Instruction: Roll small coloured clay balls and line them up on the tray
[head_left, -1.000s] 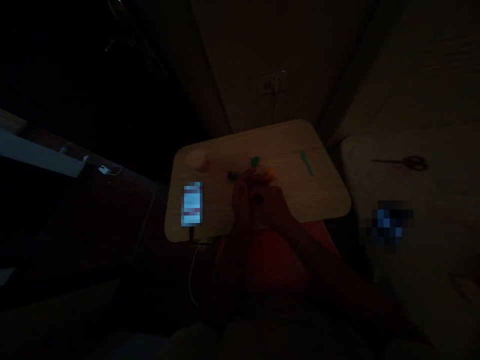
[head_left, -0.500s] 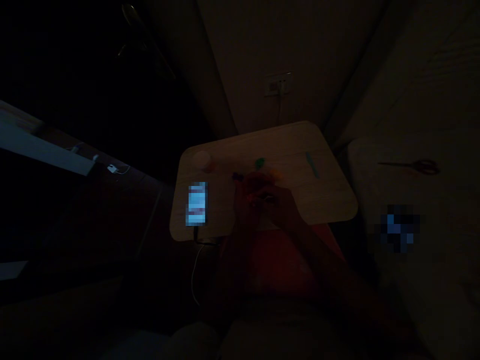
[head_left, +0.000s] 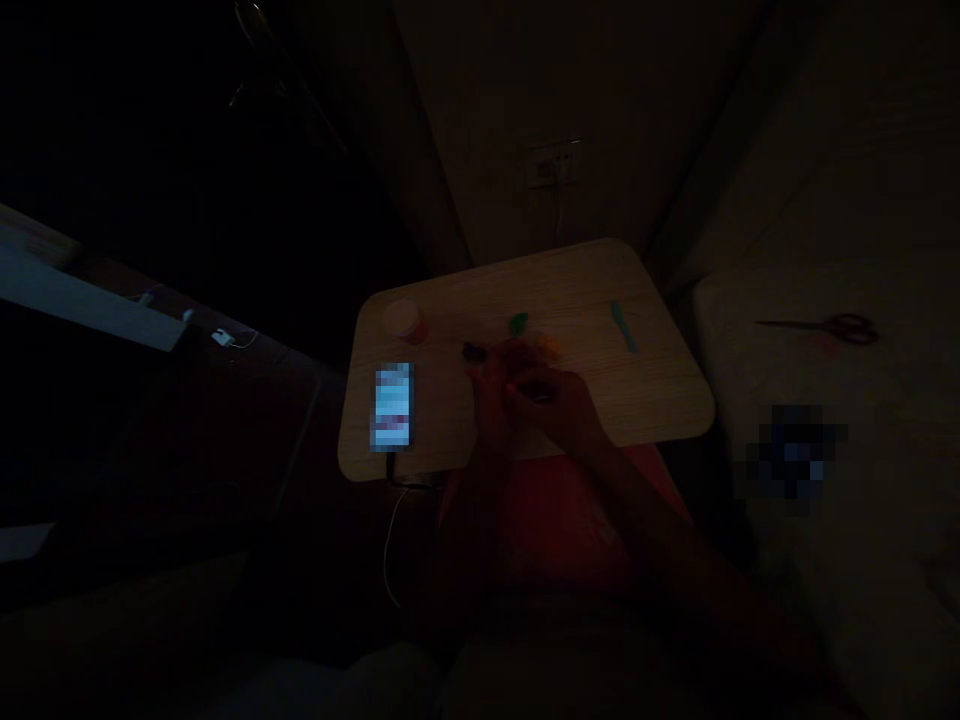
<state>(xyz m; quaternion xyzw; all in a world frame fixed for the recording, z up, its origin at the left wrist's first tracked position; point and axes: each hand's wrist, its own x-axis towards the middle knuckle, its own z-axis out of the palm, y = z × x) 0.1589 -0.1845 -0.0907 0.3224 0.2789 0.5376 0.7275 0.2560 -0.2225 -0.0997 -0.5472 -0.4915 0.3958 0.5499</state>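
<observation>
In dim light, my two hands meet over the front middle of a small wooden table [head_left: 660, 390]. My left hand [head_left: 496, 390] has its thumb out to the left and its fingers curled forward. My right hand [head_left: 559, 400] is bent over it with thumb and fingertips pinched together. What lies between the hands is too dark to make out. Just beyond the fingers are a dark lump [head_left: 474, 352], a green lump [head_left: 518, 323] and an orange-yellow lump [head_left: 550, 347]. A light-blue plastic knife [head_left: 623, 327] rests farther right.
A lidded tub [head_left: 405, 320] stands at the table's back left, with a lit phone [head_left: 392, 406] and a cable in front of it. A red seat [head_left: 555, 520] is below the front edge. Scissors [head_left: 840, 327] lie on a pale surface at right. A wall socket [head_left: 553, 163] is behind.
My right hand's fingers have drawn closer together, and the gap seen between them has narrowed. The lumps, tub, knife and phone lie where they were. The view has shifted slightly.
</observation>
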